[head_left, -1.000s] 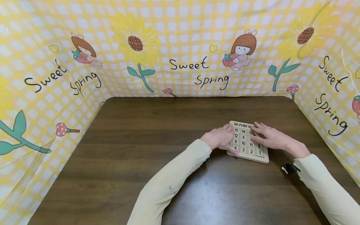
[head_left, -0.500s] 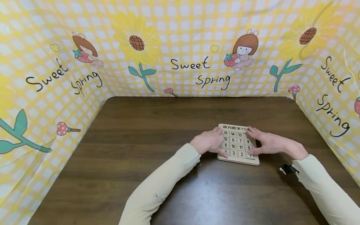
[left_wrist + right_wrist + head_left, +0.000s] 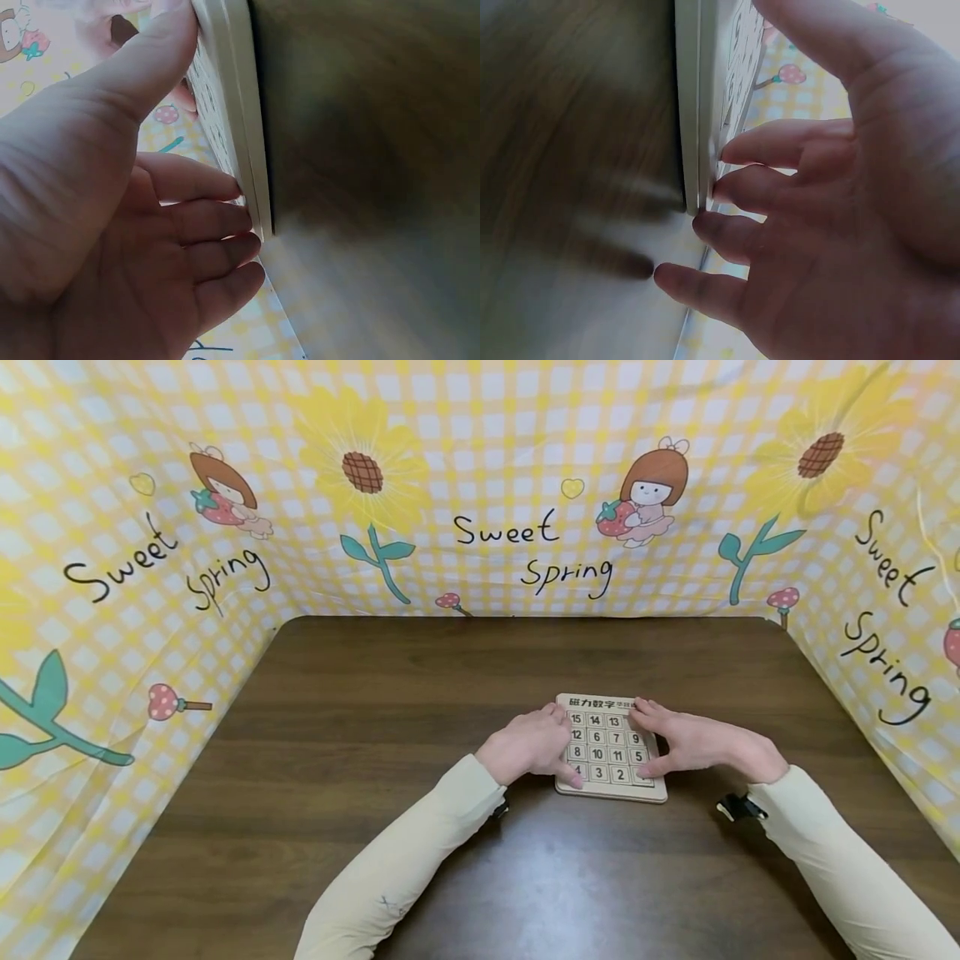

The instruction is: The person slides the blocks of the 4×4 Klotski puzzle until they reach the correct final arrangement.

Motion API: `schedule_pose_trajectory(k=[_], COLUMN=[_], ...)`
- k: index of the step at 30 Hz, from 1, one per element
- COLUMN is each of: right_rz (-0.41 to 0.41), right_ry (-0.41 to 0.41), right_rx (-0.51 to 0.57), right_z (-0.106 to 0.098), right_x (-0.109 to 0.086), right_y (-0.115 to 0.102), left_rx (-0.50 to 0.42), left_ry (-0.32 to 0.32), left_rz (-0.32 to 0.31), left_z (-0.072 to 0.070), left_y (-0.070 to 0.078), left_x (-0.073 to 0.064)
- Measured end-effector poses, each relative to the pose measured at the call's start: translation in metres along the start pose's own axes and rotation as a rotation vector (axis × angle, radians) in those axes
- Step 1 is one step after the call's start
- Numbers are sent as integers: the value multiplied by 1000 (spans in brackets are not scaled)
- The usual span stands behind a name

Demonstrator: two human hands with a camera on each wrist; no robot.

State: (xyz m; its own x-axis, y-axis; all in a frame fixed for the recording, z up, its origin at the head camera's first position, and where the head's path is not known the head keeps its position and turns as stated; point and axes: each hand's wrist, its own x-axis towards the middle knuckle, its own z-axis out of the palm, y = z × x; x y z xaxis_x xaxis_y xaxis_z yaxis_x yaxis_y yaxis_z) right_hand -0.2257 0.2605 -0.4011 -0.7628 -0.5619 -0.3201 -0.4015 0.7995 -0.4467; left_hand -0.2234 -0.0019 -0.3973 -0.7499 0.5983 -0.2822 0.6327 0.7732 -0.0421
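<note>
A wooden number sliding puzzle (image 3: 607, 737) lies flat on the brown table, with rows of numbered tiles and Chinese lettering along its far edge. My left hand (image 3: 525, 743) is at its left side, fingers fairly straight against the edge and thumb over the near left corner tile. At the right side is my right hand (image 3: 693, 739), its fingers spread on the far right part and its thumb on the lower right tile. The wrist views show the puzzle's side (image 3: 244, 112) beside both palms. My right fingers hide the top right slot.
The dark wooden table (image 3: 337, 735) stretches around the puzzle. A yellow checked cloth (image 3: 487, 468) with printed flowers and figures hangs along its back and sides. Black wrist straps (image 3: 742, 808) show below the sleeves.
The puzzle has slid left and slightly nearer with both hands. My right thumb and fingers have shifted from over the right-hand tiles to its right edge and lower corner.
</note>
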Motion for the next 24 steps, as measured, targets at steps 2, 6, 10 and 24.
schedule_pose_trajectory(k=[2,6,10,24], right_rz=[-11,-30,-50,-97], right_ry=[-4,-12,-20,-43], right_rx=[-8,-37,-59,-101], right_z=[1,3,6,15], right_x=[4,11,16,25], right_y=[-4,-11,-19,-42], left_rx=[1,-22,-58,-55], left_ry=[3,5,18,-33], left_rz=[-5,-23,-37,-63], left_z=[3,8,12,26], left_y=[-2,-8,-14,-33], left_x=[-5,-17,-30,-60])
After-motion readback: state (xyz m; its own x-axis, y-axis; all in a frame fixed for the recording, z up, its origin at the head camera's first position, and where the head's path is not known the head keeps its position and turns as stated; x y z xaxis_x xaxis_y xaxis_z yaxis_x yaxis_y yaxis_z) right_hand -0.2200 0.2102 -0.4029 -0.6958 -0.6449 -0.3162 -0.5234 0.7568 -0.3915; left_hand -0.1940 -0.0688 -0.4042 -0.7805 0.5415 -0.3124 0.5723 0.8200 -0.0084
